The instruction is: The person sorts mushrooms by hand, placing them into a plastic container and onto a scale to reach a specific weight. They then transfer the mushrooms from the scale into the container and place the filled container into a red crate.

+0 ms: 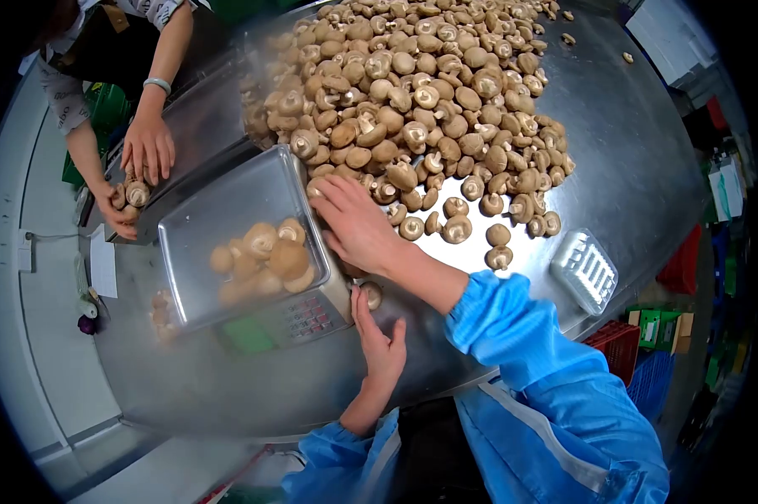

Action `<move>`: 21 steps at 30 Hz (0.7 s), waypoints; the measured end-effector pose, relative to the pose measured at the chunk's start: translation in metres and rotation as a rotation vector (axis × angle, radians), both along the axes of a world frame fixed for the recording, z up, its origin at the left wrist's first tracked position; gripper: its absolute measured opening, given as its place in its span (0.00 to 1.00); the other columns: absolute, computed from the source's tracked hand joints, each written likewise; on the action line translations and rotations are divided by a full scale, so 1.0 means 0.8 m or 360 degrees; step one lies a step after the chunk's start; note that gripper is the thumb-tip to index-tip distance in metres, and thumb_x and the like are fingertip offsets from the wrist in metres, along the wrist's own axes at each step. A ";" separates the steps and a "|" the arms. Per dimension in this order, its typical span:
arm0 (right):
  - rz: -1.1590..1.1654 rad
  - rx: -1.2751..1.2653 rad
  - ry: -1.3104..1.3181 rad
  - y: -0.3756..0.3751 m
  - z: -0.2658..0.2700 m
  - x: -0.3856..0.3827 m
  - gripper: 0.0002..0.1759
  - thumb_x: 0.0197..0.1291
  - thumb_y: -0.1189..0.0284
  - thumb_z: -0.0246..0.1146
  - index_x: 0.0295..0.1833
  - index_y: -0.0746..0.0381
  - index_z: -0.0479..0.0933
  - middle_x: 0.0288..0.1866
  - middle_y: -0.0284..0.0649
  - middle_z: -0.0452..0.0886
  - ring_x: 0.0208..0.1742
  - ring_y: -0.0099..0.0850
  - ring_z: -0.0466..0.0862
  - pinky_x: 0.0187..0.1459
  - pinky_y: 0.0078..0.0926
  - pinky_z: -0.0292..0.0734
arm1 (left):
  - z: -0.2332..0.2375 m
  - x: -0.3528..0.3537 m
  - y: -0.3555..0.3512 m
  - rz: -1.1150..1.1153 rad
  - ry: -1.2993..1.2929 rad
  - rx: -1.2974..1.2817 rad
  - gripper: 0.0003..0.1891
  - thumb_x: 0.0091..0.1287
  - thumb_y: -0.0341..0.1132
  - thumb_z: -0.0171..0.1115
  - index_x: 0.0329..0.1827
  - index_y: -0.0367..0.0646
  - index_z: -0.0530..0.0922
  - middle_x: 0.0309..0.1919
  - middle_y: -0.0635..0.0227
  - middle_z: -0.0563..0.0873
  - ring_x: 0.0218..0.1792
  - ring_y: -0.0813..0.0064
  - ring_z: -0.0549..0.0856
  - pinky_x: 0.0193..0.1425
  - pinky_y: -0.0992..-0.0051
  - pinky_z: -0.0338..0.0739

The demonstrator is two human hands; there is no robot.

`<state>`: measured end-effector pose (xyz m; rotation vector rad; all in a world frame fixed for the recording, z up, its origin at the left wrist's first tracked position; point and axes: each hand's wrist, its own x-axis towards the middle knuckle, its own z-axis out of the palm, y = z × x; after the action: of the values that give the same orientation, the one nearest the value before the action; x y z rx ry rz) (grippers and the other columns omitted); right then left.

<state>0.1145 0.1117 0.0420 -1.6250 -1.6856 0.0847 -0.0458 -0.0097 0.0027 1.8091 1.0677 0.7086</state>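
My right hand [358, 223] reaches over the right edge of a digital scale [328, 307], its fingers bent over a brown mushroom [315, 187] at the border of the pile. Much of that mushroom is hidden under the fingers. Below it, my left hand [381, 343] has its fingers stretched up along the scale's side, thumb apart, nothing in the palm. Near those fingertips a single mushroom [370, 294] lies by the scale. On top of the scale, a clear-sided metal-rimmed tray [198, 227] carries several mushrooms [288, 259].
A large mushroom heap [429, 92] spreads over the steel table [639, 160]. An upturned clear plastic punnet [584, 270] lies at the right. Across the table, another person's hands [148, 147] hold mushrooms [135, 195]. Red and blue crates [618, 349] stand beyond the table's right edge.
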 end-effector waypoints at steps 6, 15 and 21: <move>0.0072 -0.0412 -0.0239 0.067 -0.035 0.009 0.36 0.53 0.61 0.68 0.66 0.67 0.70 0.69 0.50 0.70 0.74 0.45 0.65 0.75 0.45 0.56 | -0.012 0.030 -0.001 0.0172 0.0023 0.0121 0.42 0.61 0.25 0.65 0.77 0.33 0.53 0.79 0.45 0.53 0.78 0.46 0.56 0.81 0.57 0.50; 0.0261 -0.0574 -0.0097 -0.036 -0.029 0.097 0.40 0.52 0.65 0.70 0.71 0.63 0.65 0.64 0.47 0.75 0.68 0.47 0.73 0.72 0.43 0.64 | -0.020 0.068 -0.004 0.0401 -0.0150 0.0065 0.45 0.58 0.23 0.64 0.79 0.33 0.50 0.81 0.46 0.48 0.81 0.51 0.49 0.82 0.58 0.41; 0.0171 -0.0635 -0.0027 -0.123 -0.008 0.142 0.33 0.53 0.73 0.68 0.67 0.62 0.70 0.58 0.47 0.79 0.63 0.49 0.76 0.66 0.45 0.71 | -0.023 0.103 -0.009 0.0196 -0.0265 0.0012 0.43 0.61 0.31 0.67 0.77 0.32 0.54 0.79 0.41 0.50 0.78 0.44 0.55 0.79 0.53 0.51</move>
<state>0.2284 0.0129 0.0356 -1.8205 -1.8530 0.4890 0.0365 -0.0172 -0.0155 1.6691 1.0724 0.9220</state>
